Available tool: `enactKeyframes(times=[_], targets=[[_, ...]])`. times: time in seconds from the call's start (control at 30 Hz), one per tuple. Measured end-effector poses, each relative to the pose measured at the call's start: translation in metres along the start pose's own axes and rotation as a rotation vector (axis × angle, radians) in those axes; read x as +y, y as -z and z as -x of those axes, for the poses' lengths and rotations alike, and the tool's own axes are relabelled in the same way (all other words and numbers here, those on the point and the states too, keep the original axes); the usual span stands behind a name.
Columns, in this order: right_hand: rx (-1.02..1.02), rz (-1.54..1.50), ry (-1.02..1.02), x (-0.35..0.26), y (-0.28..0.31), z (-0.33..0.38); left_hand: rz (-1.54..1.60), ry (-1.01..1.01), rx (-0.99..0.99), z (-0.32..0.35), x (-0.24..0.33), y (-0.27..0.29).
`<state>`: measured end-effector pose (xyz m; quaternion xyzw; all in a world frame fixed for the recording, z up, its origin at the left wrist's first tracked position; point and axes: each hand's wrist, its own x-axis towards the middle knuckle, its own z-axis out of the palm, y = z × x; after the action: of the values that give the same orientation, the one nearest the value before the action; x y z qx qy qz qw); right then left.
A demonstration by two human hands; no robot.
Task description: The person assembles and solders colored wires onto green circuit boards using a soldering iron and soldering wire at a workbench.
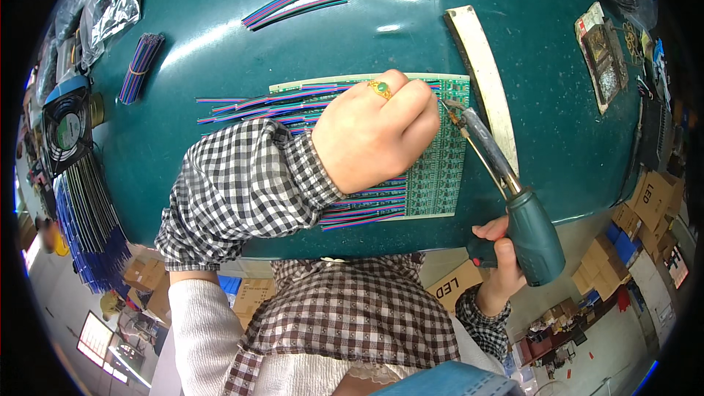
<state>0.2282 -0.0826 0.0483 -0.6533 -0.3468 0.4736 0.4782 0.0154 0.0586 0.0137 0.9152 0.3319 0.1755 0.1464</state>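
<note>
A green circuit board panel (438,183) lies on the table with rows of multicoloured ribbon wires (253,111) running out from it to the left. Over the panel, my left hand (378,132), wearing a ring with a green stone, is closed in a pinch on a ribbon wire; the palm hides most of it and the fingertips are partly covered. Near the table's front edge, my right hand (504,262) grips the dark green handle of a soldering gun (537,238). Its hot tip, slanting up and left, is close to my left fingertips at the panel's upper right part.
A pale bar (485,77) lies right of the panel. Loose ribbon wires (293,4) lie at the back, with a tied bundle (141,67) further left. A small fan (67,126) and hanging wires (88,216) occupy the left edge. A stained block (603,62) lies far right.
</note>
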Motion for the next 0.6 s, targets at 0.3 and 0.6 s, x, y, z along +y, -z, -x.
enactKeyframes(times=[0.3,0.6], targets=[[-0.040,0.022,-0.052,-0.0014,0.0022,0.0003,-0.011,-0.013,0.019,0.0007,0.0001,-0.0017],[-0.011,0.001,-0.010,0.0030,0.0048,0.0003,-0.020,-0.001,0.013,-0.0010,0.0002,-0.0024]])
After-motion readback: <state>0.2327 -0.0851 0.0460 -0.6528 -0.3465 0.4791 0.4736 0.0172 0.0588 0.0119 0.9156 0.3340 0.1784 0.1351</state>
